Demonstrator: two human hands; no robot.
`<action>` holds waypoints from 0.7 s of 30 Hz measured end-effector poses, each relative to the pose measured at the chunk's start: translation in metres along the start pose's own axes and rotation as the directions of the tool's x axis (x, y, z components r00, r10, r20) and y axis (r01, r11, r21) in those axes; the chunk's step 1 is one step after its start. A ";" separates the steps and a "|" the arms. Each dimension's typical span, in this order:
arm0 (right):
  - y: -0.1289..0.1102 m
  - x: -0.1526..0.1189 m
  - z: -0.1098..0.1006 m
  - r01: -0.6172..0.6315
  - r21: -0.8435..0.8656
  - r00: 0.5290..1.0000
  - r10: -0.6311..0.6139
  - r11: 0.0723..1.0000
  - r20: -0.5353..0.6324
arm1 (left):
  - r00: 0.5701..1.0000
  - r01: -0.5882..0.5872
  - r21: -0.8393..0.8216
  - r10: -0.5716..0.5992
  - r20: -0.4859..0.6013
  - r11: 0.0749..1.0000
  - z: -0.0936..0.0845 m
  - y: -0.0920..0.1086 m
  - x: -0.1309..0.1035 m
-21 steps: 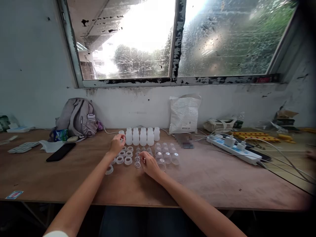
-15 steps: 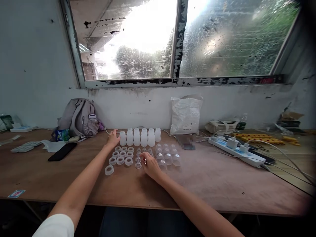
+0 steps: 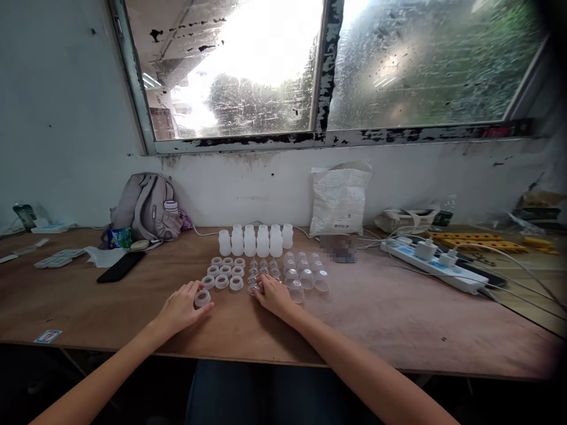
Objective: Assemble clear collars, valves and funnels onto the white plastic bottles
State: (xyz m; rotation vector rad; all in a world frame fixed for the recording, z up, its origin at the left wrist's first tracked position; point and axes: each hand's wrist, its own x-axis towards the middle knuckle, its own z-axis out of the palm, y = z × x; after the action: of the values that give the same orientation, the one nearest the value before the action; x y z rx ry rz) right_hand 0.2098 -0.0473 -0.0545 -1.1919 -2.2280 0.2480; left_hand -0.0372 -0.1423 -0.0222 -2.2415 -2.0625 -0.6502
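My left hand [image 3: 183,307] lies low over the table, thumb and fingers closed round the sides of a translucent screw ring [image 3: 202,297] at the near left. Behind that ring stand rows of similar rings [image 3: 222,281]. My right hand [image 3: 273,293] is among small clear bottle nipples [image 3: 252,280]. Its fingertips are bent together on one of them, partly hidden by the fingers. To its right, clear dome caps [image 3: 306,278] stand in rows, the closest beside the wrist. White milky bottles [image 3: 250,243] form a double row at the back.
A grey backpack [image 3: 144,206] and a black phone [image 3: 121,267] are on the left. Against the wall leans a white plastic bag [image 3: 340,200]. A power strip [image 3: 436,265] with plugs and cables lies on the right. The table's front edge [image 3: 248,358] runs close to me.
My left hand has come from beside the back bottles down to the nearest ring. My right hand stays at the nipples, fingers slightly shifted. The view has moved slightly.
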 end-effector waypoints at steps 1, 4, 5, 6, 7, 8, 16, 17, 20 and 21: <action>0.000 0.000 0.001 0.004 0.002 1.000 -0.004 1.000 -0.002 | 1.000 0.007 -0.048 -0.009 -0.026 0.999 0.003 -0.001 -0.002; 0.002 -0.001 0.002 0.025 0.027 1.000 -0.025 0.999 -0.017 | 0.992 0.039 -0.234 -0.065 -0.106 0.971 0.010 -0.002 0.001; 0.002 -0.001 0.002 0.036 0.042 0.999 -0.035 0.998 -0.027 | 0.989 0.043 -0.284 -0.080 -0.122 0.958 0.012 -0.001 0.003; 0.003 -0.001 0.002 0.048 0.062 0.998 -0.046 0.997 -0.043 | 0.987 0.040 -0.323 -0.089 -0.136 0.946 0.013 0.000 0.006; 0.003 0.000 0.002 0.060 0.086 0.996 -0.055 0.995 -0.065 | 0.984 0.031 -0.357 -0.091 -0.152 0.934 0.014 0.003 0.009; 0.002 0.000 0.002 0.073 0.113 0.994 -0.062 0.991 -0.091 | 0.981 0.015 -0.401 -0.092 -0.172 0.916 0.014 0.008 0.013; -0.006 0.005 -0.010 0.175 0.284 0.917 -0.051 0.943 -0.397 | 0.977 -0.095 -0.843 -0.112 -0.181 0.530 0.027 0.081 0.076; -0.006 0.006 -0.015 0.192 0.283 0.894 -0.049 0.940 -0.446 | 0.979 -0.084 -0.887 -0.129 -0.158 0.453 0.033 0.090 0.085; -0.003 0.007 -0.029 0.237 0.265 0.826 -0.050 0.935 -0.561 | 0.980 -0.053 -0.970 -0.175 -0.097 0.239 0.055 0.113 0.106; -0.002 0.008 -0.032 0.248 0.258 0.811 -0.054 0.934 -0.583 | 0.980 -0.045 -0.983 -0.184 -0.079 0.180 0.063 0.119 0.109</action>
State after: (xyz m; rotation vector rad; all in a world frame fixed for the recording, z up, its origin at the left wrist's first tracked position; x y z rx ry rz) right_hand 0.2239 -0.0453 -0.0247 -0.7674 -1.6600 0.1554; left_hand 0.0985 -0.0351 -0.0142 -2.1990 -1.7438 -2.7979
